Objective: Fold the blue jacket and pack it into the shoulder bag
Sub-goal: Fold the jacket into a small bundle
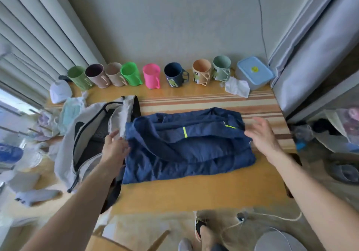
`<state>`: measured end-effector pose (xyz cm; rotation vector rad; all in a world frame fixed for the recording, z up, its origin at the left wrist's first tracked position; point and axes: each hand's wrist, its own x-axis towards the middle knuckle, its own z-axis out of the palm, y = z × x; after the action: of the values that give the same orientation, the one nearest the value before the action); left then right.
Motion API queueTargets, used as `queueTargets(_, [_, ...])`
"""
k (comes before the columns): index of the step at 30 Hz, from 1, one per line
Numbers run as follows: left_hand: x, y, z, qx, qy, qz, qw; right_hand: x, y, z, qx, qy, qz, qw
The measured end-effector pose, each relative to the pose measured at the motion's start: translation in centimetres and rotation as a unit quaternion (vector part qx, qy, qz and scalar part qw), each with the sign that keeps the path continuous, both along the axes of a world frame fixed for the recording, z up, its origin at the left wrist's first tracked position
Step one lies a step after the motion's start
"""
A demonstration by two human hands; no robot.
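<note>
The blue jacket lies folded into a wide rectangle in the middle of the wooden table, with neon yellow marks on top. The light grey shoulder bag lies unzipped to its left, its dark inside showing. My left hand rests at the jacket's left edge, fingers touching the fabric next to the bag's opening. My right hand hovers over the jacket's right edge with fingers spread, holding nothing.
Several coloured mugs line the back of the table, ending at a blue-lidded plastic box with crumpled tissue in front. Plastic bags and clutter lie at the left. Curtains hang on both sides. A slippered foot shows below the table edge.
</note>
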<state>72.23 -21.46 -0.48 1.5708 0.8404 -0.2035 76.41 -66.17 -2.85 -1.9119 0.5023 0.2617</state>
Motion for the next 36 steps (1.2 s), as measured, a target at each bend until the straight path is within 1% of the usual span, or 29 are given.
queueTargets(1, [0.5,0.3,-1.1,0.057,-0.007,-0.055,0.997,0.0,-0.1,-0.9,-0.087,-0.004,0.082,0.993])
queueTargets(3, [1.8,0.3,-3.2,0.147,0.027,-0.144,0.978,0.0,-0.3,-3.2,-0.209,0.004,0.232,0.95])
queueTargets(4, [2.4,0.1,-4.0,0.198,0.039,-0.181,0.963,0.2,-0.4,-4.3,-0.235,0.012,0.279,0.931])
queueTargets(6, [3.5,-0.5,-5.6,0.227,0.05,-0.225,0.946,1.1,-0.5,-6.3,-0.252,0.024,0.298,0.92])
queueTargets(9, [6.1,-0.7,-8.1,0.253,0.091,-0.162,0.949,3.5,-1.0,-8.5,-0.293,-0.012,0.273,0.916])
queueTargets(10, [6.8,-0.8,-8.5,0.271,0.108,-0.148,0.945,4.7,-1.1,-8.9,-0.296,-0.034,0.265,0.917])
queueTargets(12, [8.3,-0.5,-9.1,0.285,0.123,-0.107,0.945,7.0,-0.8,-8.8,-0.29,-0.097,0.255,0.917])
queueTargets(13, [9.0,-0.4,-9.3,0.286,0.126,-0.09,0.946,8.2,-0.6,-8.6,-0.278,-0.12,0.236,0.923])
queueTargets(14, [9.5,-0.2,-9.3,0.292,0.13,-0.08,0.944,9.3,-0.1,-8.0,-0.251,-0.12,0.199,0.94])
queueTargets(16, [10.8,-0.2,-9.1,0.303,0.125,-0.09,0.94,11.6,0.7,-7.0,-0.144,-0.07,0.108,0.981])
queueTargets(17, [11.5,0.0,-9.3,0.305,0.114,-0.096,0.94,12.7,1.0,-6.6,-0.082,-0.044,0.05,0.994])
queueTargets(18, [12.5,0.1,-9.1,0.302,0.112,-0.087,0.943,13.8,1.1,-6.5,-0.043,-0.017,-0.002,0.999])
queueTargets(19, [13.4,0.2,-8.9,0.285,0.107,-0.068,0.95,14.7,1.1,-6.5,-0.025,0.005,-0.048,0.999])
queueTargets(22, [15.6,1.1,-8.4,0.247,0.104,0.039,0.963,16.7,0.8,-6.9,-0.037,0.088,-0.134,0.986])
queueTargets(25, [16.5,1.8,-7.8,0.183,0.112,0.141,0.967,16.9,0.1,-7.7,-0.047,0.143,-0.175,0.973])
queueTargets(27, [16.2,1.4,-7.5,0.151,0.147,0.132,0.969,16.1,0.0,-7.4,-0.032,0.175,-0.175,0.968])
queueTargets(29, [15.3,0.2,-6.6,0.148,0.172,0.057,0.972,15.1,-0.1,-7.2,-0.005,0.187,-0.157,0.97])
queueTargets(31, [13.8,-0.6,-6.7,0.146,0.187,-0.014,0.971,13.6,-0.2,-7.1,0.018,0.173,-0.122,0.977])
queueTargets(32, [12.9,-0.6,-6.9,0.16,0.183,-0.037,0.969,12.8,-0.4,-7.2,0.017,0.159,-0.106,0.981])
queueTargets(34, [11.5,-0.7,-6.6,0.225,0.166,-0.065,0.958,11.2,-1.1,-7.5,-0.022,0.129,-0.095,0.987])
queueTargets(36, [10.3,-0.8,-6.2,0.269,0.161,-0.066,0.947,9.8,-1.7,-7.3,-0.094,0.109,-0.088,0.986])
